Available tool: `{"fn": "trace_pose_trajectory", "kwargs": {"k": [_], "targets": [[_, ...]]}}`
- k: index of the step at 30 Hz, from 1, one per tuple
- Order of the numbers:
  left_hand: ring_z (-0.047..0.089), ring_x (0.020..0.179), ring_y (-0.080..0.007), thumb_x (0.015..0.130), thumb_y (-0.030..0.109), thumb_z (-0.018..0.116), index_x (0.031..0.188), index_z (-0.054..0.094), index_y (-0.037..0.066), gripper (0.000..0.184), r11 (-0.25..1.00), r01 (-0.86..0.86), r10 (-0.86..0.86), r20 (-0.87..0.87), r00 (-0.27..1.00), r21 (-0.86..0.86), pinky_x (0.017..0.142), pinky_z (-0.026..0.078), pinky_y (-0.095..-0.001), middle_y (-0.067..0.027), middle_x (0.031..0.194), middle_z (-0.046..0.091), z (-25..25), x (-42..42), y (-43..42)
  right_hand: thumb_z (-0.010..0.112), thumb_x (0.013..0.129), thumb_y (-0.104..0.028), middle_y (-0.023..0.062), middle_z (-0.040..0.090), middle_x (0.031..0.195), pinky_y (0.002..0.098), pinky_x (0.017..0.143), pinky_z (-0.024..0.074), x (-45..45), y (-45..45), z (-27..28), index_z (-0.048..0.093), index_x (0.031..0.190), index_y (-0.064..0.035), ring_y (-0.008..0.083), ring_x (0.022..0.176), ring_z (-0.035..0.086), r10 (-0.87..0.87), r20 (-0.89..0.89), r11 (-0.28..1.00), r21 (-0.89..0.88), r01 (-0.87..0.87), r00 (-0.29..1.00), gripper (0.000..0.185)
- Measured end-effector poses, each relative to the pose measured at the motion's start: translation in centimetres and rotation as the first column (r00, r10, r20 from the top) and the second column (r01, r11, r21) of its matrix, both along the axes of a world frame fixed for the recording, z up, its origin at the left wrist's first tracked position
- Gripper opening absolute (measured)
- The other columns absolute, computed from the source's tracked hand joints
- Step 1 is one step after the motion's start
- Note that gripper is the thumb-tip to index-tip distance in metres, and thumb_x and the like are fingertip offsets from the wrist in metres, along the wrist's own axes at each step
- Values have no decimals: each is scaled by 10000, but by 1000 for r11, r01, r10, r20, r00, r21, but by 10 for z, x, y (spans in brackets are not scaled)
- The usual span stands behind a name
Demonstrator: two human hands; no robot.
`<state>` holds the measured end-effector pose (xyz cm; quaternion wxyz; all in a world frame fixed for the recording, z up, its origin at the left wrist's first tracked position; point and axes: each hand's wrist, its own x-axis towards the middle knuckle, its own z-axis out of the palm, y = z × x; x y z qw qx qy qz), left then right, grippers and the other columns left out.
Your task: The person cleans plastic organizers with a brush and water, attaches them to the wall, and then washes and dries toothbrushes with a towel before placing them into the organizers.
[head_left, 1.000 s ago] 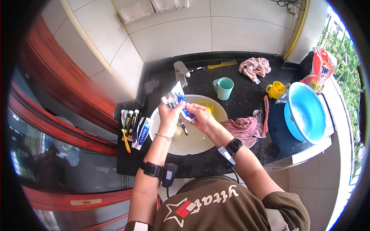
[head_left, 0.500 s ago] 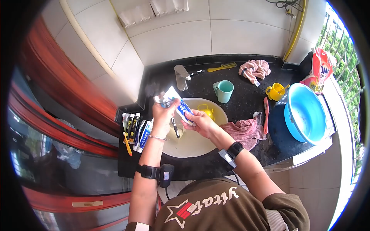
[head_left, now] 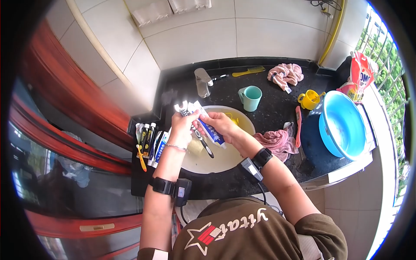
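Note:
Over the white sink [head_left: 203, 167], my left hand [head_left: 182, 128] is closed round a black and white toothbrush [head_left: 203, 145], whose handle points down over the basin. More white brush heads rise above its fingers, too blurred to tell apart. My right hand [head_left: 221, 125] grips a blue and white toothpaste tube [head_left: 211, 133], its fingertips touching those of my left hand near the tube's upper end. A yellow cup [head_left: 233, 119] lies in the sink, partly hidden behind my right hand.
Tubes [head_left: 149, 138] and an orange toothbrush [head_left: 141, 159] lie left. Behind the sink are the faucet [head_left: 202, 82], a yellow comb [head_left: 248, 71] and a green mug [head_left: 250, 98]. Rightward are pink cloths [head_left: 277, 143], a yellow mug [head_left: 309, 99], a pink brush [head_left: 298, 127] and a blue basin [head_left: 342, 125].
The toothpaste tube has turned in my right hand, and that hand has moved up the tube toward my left fingers. More of the toothbrush handle now shows below my left hand.

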<state>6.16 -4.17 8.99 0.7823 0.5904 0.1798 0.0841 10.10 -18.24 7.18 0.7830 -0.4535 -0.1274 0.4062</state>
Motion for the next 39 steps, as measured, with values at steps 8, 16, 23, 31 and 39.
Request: {"fn": "trace_pose_trajectory", "kwargs": {"k": [8,16,23,31,39], "targets": [[473,455,-72,776,58,652,772,555,86,102,993,12,-5,-63,998,113,378,350,-203,11,590,514,4,-1,9,558,880,-248,88,652,869,246,626,532,-8,-11,-25,591,969,-31,143,734,645,142,-109,987,-64,-149,984,236],[477,457,-70,782,76,657,784,534,90,123,993,-46,52,-51,997,108,399,380,-201,14,602,510,7,1,20,535,893,-247,112,643,913,278,707,543,-25,-19,-25,552,1035,-31,146,742,647,95,-306,995,54,-83,947,259],[474,462,-63,789,56,648,806,532,88,121,984,-73,71,18,997,162,407,392,-206,12,618,517,9,3,17,537,890,-184,123,648,884,231,676,548,-21,-18,-38,543,1034,0,132,726,648,45,-325,997,73,-23,945,234],[477,453,-59,745,41,677,777,554,51,128,988,-103,101,20,995,118,366,332,-192,-2,627,537,2,3,15,533,887,-134,137,630,905,218,646,556,-29,-16,-39,550,996,30,149,740,645,14,-375,995,96,24,927,197],[472,442,-65,781,56,653,772,529,79,127,989,-100,99,8,995,107,389,387,-211,8,609,512,-2,1,19,551,884,-203,123,651,817,201,600,551,-29,-17,-48,561,973,16,127,643,642,34,-384,999,49,-16,923,236]]}}
